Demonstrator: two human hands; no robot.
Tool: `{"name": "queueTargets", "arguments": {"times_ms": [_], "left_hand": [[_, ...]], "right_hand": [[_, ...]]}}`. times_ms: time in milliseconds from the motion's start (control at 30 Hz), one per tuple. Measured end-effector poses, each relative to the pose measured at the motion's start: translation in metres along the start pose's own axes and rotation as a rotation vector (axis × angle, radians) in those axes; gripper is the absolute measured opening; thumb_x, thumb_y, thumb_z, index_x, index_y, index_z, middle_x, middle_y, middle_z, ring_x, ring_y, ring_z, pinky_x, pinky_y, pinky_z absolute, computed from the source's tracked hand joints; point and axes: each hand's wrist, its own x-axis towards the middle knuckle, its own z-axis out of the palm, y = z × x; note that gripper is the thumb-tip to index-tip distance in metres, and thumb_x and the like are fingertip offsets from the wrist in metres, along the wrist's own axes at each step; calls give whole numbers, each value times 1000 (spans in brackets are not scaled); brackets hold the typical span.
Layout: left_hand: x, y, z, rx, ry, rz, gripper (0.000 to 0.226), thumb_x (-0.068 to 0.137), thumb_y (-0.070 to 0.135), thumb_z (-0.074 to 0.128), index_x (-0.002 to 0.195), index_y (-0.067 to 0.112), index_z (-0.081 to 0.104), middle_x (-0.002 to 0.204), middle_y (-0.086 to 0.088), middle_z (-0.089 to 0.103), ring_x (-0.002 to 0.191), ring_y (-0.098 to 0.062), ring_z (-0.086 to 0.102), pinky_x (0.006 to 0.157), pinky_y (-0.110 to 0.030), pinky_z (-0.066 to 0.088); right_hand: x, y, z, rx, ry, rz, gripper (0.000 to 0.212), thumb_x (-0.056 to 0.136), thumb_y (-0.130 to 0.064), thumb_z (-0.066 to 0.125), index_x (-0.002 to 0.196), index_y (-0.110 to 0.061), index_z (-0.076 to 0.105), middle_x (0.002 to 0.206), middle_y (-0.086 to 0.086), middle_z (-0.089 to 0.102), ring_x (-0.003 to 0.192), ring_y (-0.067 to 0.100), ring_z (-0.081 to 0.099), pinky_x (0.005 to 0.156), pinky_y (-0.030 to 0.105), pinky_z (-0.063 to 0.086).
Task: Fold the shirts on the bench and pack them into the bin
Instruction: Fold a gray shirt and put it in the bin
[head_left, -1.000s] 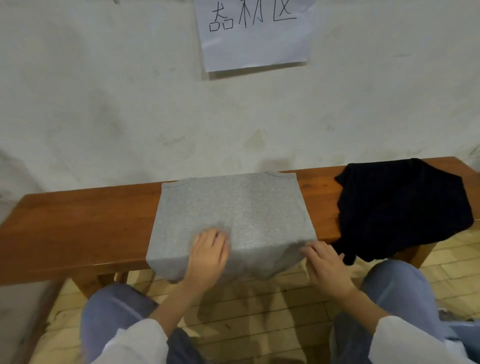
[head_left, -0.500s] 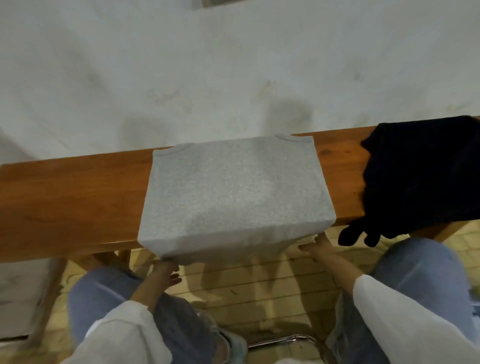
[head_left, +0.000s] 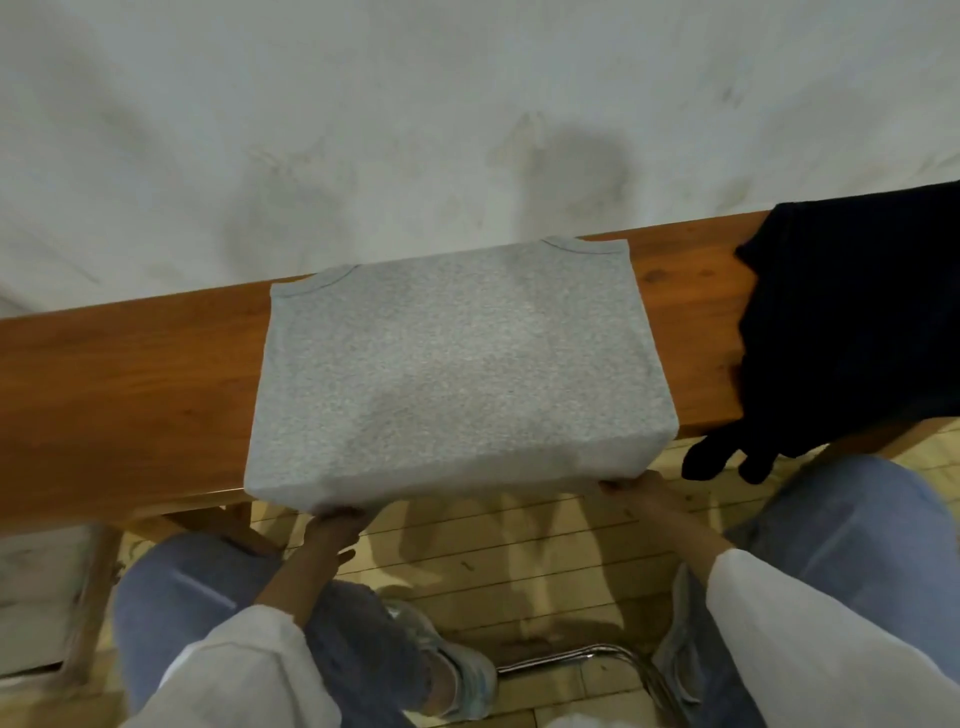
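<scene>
The grey shirt (head_left: 457, 364) lay folded to a neat rectangle on the wooden bench (head_left: 130, 395), collar ends toward the wall (head_left: 363, 130), its near edge drooping over the bench's front. It was a soft, speckled knit, smooth on top.

The left hand (head_left: 332, 530) gripped that hanging hem from below, fingers (head_left: 337, 513) curled close on the cloth. The right hand (head_left: 641, 491) pinched the hem near its other corner, its fingertips narrow and partly hidden under the fabric.

One black shirt (head_left: 852, 322) sat crumpled at the bench's right end, well apart from the grey one, spilling over the edge. That made two shirts in all.

Below were pale floor planks (head_left: 519, 551) and one shiny metal chair frame (head_left: 592, 652).
</scene>
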Motion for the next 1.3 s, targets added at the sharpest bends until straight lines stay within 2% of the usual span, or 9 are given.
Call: {"name": "queueTargets", "arguments": {"times_ms": [167,300,533,667,800,867,1033,1167,1300], "left_hand": [[-18,-3,5,-6,-26,-101,13,93,-5,45,81,-2,50,54,-11,50,58,-25,47,54,-30,38],[-35,-15,11,-20,13,-25,6,90,-4,50,94,-5,55,47,-10,47,40,-20,46,39,-18,36],[-100,-36,32,-160,298,510,53,81,20,69,122,5,39,107,-17,57,83,-35,62,76,-49,54],[-174,-21,38,-131,196,883,22,88,7,63,104,16,50,90,-4,59,79,-25,60,69,-39,51],[-213,-1,25,-145,108,989,26,86,-4,62,103,16,55,88,5,58,77,-5,59,65,-11,46],[-223,15,8,-204,141,1027,35,86,-4,62,112,18,55,89,-1,60,78,-6,62,65,-12,49],[-193,79,-47,-430,337,962,18,92,19,60,78,10,66,71,-9,67,56,-17,61,61,-33,53],[-158,101,-64,-103,469,991,46,93,27,58,59,-4,52,54,-13,48,53,-24,44,53,-34,32],[-146,107,-61,55,536,1058,47,94,25,57,59,-5,50,50,-13,46,47,-23,40,47,-30,24]], "right_hand": [[-10,6,2,-3,43,30,19,99,-14,46,81,-10,47,71,2,47,60,11,42,49,18,32],[-26,12,1,84,9,22,28,99,-3,37,117,8,55,77,9,50,61,18,42,54,20,40],[-90,1,9,177,224,-240,27,88,-12,62,102,-5,41,91,13,59,69,18,56,49,20,39],[-150,-14,21,315,372,-543,20,89,-11,61,98,-17,44,84,5,61,72,17,62,59,26,49],[-180,-44,4,325,187,-674,7,90,-13,62,87,-18,59,78,4,64,69,13,64,61,26,54],[-183,-68,-20,590,145,-660,6,91,-9,61,85,-10,63,80,10,64,77,29,66,73,45,58],[-157,-109,-87,1233,7,-418,30,96,0,42,124,4,52,88,14,67,75,22,69,70,32,57],[-130,-111,-89,1070,-101,-336,56,86,23,28,138,6,34,101,18,61,88,30,62,72,35,56],[-115,-110,-80,593,227,-390,18,91,2,57,109,4,59,79,14,67,66,24,67,53,27,57]]}}
